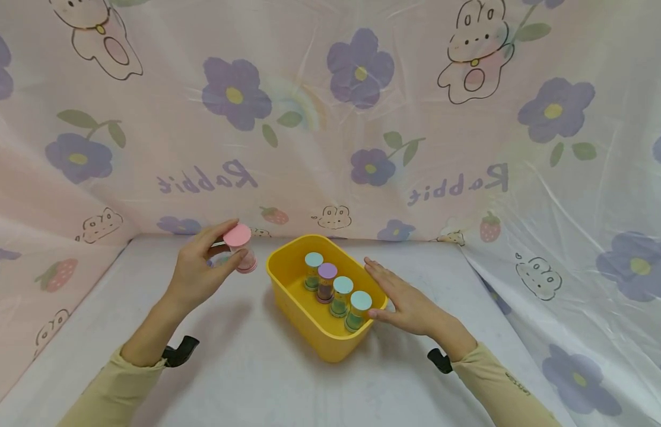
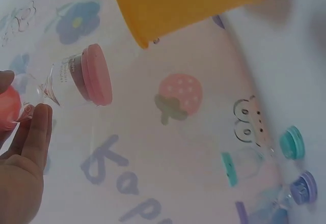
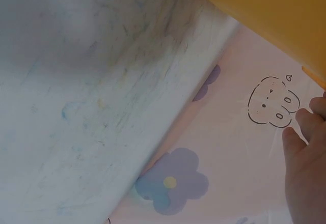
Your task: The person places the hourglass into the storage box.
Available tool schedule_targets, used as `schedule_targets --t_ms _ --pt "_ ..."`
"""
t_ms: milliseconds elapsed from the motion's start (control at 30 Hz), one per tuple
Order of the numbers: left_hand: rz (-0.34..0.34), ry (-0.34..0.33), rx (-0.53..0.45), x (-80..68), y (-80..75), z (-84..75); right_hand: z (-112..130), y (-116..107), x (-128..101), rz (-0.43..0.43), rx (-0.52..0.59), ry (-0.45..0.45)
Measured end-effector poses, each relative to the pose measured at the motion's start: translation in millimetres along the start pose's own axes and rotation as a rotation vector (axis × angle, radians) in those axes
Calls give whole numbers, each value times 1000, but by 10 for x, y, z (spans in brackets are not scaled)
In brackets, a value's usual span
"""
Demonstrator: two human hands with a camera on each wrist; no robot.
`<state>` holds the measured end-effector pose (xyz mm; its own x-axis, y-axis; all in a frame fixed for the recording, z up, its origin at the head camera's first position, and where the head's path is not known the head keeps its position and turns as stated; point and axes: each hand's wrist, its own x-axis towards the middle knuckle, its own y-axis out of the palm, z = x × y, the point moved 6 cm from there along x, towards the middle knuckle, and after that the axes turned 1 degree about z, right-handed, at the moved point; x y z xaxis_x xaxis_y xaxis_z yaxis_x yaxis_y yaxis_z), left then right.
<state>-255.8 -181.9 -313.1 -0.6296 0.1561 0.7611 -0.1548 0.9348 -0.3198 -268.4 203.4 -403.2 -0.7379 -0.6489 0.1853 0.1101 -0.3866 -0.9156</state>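
Observation:
My left hand (image 1: 194, 273) pinches a small hourglass with pink caps (image 1: 237, 236) between thumb and fingers, left of a yellow plastic bin (image 1: 304, 329). The left wrist view shows its clear glass and pink cap (image 2: 98, 75). In the bin several hourglasses stand in a row: one with a purple cap (image 1: 327, 271), the others with light blue caps, such as the nearest hourglass (image 1: 361, 301). My right hand (image 1: 407, 305) rests along the bin's right rim, fingers extended, thumb at the near right corner.
Behind my left hand, a teal-capped hourglass (image 2: 292, 143) and a purple-capped hourglass (image 2: 304, 188) stand on the white table (image 1: 229, 379). A curtain printed with flowers and rabbits (image 1: 309, 160) encloses the table's back and sides.

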Motion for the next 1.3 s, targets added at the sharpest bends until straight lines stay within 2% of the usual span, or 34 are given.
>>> schedule_targets --t_ms 233,367,500,767,967,1200,1300 --pt "73 25 -38 139 266 -77 -3 0 -5 2 2 -6" --pt "123 68 -53 212 426 -132 -6 1 -1 1 -3 -6" --pt "180 80 -41 272 573 -157 -1 0 5 5 2 -2" --pt "333 -10 32 297 817 -8 1 -1 6 6 1 -3" --pt "430 -65 84 298 923 116 1 -5 4 6 6 -6" --pt "551 -136 215 287 1010 224 10 -12 -2 9 8 4" --pt "609 -174 235 273 1048 275 8 -11 -1 7 8 0"
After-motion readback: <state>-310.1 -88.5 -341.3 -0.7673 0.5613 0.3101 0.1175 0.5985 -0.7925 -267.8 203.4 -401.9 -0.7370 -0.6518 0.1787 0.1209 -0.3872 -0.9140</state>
